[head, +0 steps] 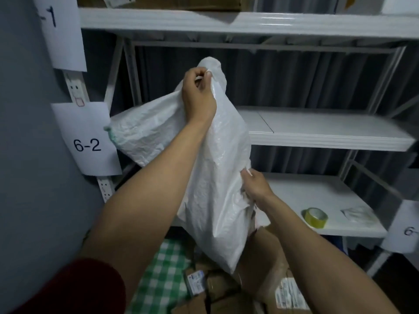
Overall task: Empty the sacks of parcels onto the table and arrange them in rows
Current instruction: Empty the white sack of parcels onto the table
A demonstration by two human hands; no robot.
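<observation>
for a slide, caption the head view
A white sack gripped by left hand and right hand above brown parcels on a checked cloth.

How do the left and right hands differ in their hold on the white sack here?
The left hand is raised high, at the bunched top of the sack; the right hand sits lower, at its side edge. The left hand's grip curls round a gathered fold; the right hand pinches a thinner bit of fabric. Both hold the same sack above the parcels.
</observation>
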